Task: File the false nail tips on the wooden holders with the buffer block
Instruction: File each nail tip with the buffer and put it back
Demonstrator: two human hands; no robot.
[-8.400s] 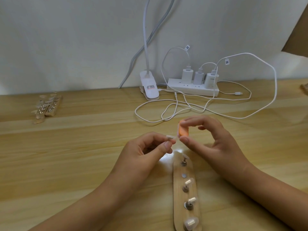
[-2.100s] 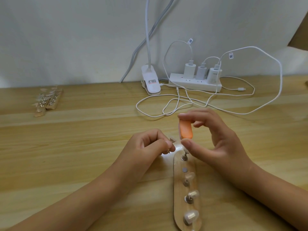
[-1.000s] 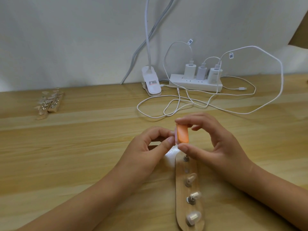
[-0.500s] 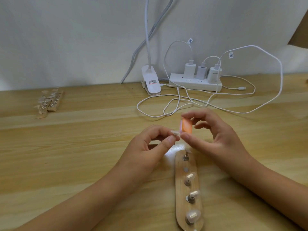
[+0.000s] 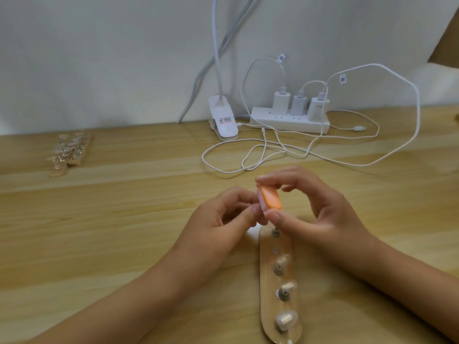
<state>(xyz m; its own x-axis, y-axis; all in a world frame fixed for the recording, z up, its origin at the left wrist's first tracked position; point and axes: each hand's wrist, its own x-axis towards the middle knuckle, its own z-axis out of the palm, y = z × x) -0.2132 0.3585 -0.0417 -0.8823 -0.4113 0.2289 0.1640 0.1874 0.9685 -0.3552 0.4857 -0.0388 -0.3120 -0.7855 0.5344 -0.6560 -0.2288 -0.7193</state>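
While right hand (image 5: 327, 214) pinched buffer block (image 5: 270, 201), newly tilted orange face up, left hand (image 5: 223, 219) pinched something hidden against it, likely a nail tip; filing judged mid-stroke

Only the person's arms and hands show. The left hand (image 5: 223, 219) and right hand (image 5: 323, 212) are bare, with slim fingers and short nails cut close to the fingertips; the right thumbnail (image 5: 272, 215) is plain and rounded. The left forearm (image 5: 149, 289) and right forearm (image 5: 409, 276) are bare and smooth along their whole visible length, narrowing slightly at the wrists.
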